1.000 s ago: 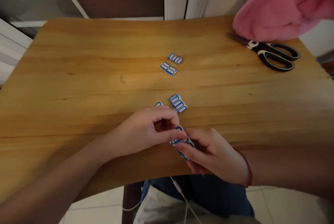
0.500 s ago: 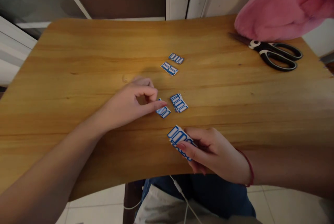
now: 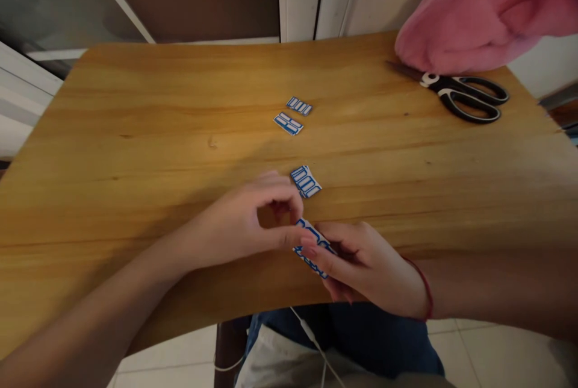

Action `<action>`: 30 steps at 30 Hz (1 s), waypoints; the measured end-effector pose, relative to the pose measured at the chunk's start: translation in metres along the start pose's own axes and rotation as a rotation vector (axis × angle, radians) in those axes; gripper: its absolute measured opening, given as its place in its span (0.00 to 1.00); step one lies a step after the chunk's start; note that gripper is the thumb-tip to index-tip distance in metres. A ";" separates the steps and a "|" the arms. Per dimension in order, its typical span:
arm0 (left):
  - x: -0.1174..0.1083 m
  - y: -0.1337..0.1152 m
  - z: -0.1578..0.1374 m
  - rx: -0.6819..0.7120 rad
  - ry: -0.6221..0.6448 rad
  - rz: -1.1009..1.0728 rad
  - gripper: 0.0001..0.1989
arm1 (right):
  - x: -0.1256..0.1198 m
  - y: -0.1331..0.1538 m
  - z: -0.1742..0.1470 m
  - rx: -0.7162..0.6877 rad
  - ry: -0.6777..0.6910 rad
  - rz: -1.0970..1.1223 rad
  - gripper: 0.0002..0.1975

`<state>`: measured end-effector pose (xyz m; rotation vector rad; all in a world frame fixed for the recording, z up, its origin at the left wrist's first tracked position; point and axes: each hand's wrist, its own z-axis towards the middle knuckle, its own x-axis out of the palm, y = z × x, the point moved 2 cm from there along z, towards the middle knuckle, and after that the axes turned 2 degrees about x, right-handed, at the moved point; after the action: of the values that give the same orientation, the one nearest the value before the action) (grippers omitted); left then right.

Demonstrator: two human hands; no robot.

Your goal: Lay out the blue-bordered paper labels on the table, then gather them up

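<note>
In my right hand (image 3: 361, 264), a small stack of blue-bordered white label stickers (image 3: 318, 234) is pinched between thumb and fingers above the table's near edge. My left hand (image 3: 262, 219) closes its thumb and forefinger on the left end of that same stack, and the two thumbs nearly meet there. Just beyond the left fingertips lies a little pile of similar label stickers (image 3: 306, 182). Farther off, two more small pieces rest close together, the nearer label piece (image 3: 288, 123) and the farther label piece (image 3: 299, 105). The left hand hides part of the tabletop under it.
Black-and-white-handled scissors (image 3: 469, 96) lie at the back right of the wooden table (image 3: 158, 93), with their blades pointing left. Behind them is a pink plush-looking item (image 3: 456, 20). A white cable (image 3: 311, 334) hangs over my lap below the near edge.
My left hand has moved right and nearer, from a label piece left of the pile to the stack in my right hand. That piece no longer shows. My right hand stays about in place.
</note>
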<state>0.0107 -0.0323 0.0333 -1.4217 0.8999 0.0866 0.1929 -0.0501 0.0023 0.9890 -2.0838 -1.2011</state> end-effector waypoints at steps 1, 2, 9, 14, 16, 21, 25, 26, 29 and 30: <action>0.003 -0.002 -0.001 -0.004 0.031 -0.042 0.11 | 0.000 0.000 0.000 0.000 0.000 0.001 0.17; 0.005 -0.003 -0.001 -0.011 0.047 -0.077 0.11 | 0.000 0.000 0.000 0.001 0.000 0.005 0.17; -0.011 0.008 0.001 -0.004 0.011 -0.075 0.11 | 0.000 0.000 0.001 0.011 0.013 0.044 0.18; -0.021 0.028 0.005 -0.004 -0.157 0.306 0.15 | 0.000 0.001 0.000 0.010 0.017 0.031 0.18; -0.020 0.034 0.007 -0.016 -0.174 0.457 0.18 | 0.000 0.002 0.000 0.008 0.017 0.026 0.18; -0.016 0.030 0.006 -0.018 -0.242 0.494 0.15 | 0.000 0.000 0.000 0.015 0.016 0.026 0.19; 0.000 0.024 0.003 -0.066 -0.284 0.520 0.22 | 0.000 0.000 0.000 0.021 0.007 0.025 0.18; 0.005 0.023 0.003 -0.089 -0.301 0.549 0.26 | 0.000 0.000 0.000 0.016 0.006 0.020 0.17; 0.018 0.022 0.000 -0.101 -0.309 0.581 0.28 | -0.001 0.002 0.000 -0.001 0.009 0.004 0.16; 0.020 0.021 0.000 -0.085 -0.301 0.569 0.25 | -0.002 0.002 0.000 -0.003 0.011 0.000 0.16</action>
<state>0.0123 -0.0371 0.0045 -1.1514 1.0298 0.7537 0.1934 -0.0483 0.0042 0.9924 -2.0728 -1.1959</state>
